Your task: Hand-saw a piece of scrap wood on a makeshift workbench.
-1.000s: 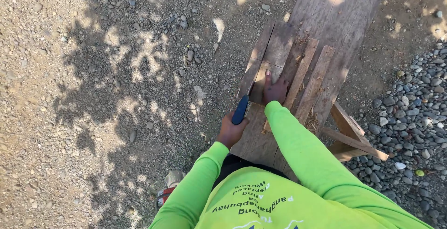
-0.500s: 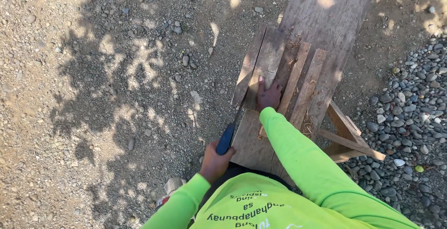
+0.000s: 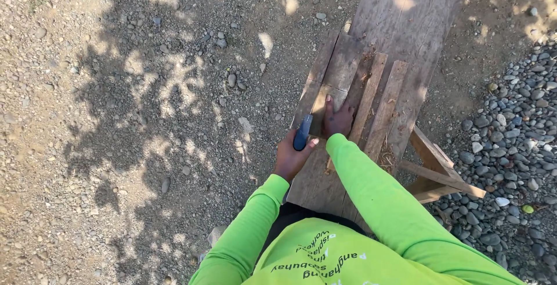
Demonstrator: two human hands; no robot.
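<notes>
My left hand grips the blue handle of a hand saw, held at the left edge of a short wooden board. My right hand presses flat on that board, fingers spread, just right of the saw. The board lies on a long weathered plank bench that runs up and to the right. Two narrow wooden slats lie beside my right hand. Both arms wear bright green sleeves. The saw blade is mostly hidden against the wood.
Gravelly dirt ground with leaf shadows fills the left. A pile of grey pebbles lies at the right. The bench's angled wooden leg brace sticks out at the lower right.
My left hand has pushed the saw forward again after pulling it back half a second ago. My right hand stays pressed on the board.
</notes>
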